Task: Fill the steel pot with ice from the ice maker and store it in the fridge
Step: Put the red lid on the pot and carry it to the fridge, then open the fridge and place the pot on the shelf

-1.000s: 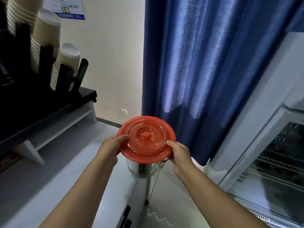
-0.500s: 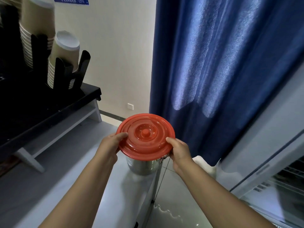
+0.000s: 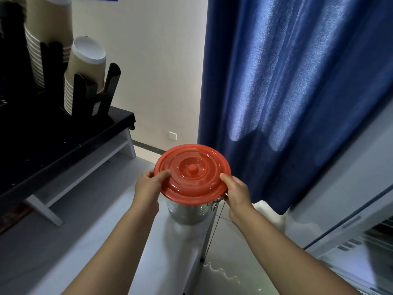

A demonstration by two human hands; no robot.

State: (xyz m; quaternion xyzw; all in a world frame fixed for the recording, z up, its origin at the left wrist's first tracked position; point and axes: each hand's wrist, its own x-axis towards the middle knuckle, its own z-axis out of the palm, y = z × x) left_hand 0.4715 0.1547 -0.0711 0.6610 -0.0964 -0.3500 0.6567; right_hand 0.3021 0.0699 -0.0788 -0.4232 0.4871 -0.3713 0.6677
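The fingers (image 3: 163,173) of the left hand (image 3: 147,186) curl over the left rim of the red lid (image 3: 192,173), and the right hand (image 3: 236,191) pinches the right rim, both grasping it. The lid is round, glossy, ringed with raised circles around a small centre knob, and covers the steel pot (image 3: 188,212). The pot is shiny, ribbed near the top, with a metal clasp at its right side. It stands at the corner of the pale desk (image 3: 85,231), near the blue curtain (image 3: 297,92).

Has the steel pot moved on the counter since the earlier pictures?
Cannot tell. The steel pot stands near the counter's right edge, as before, under the red lid. The camera has turned left, so most of the apparent shift is the view's.
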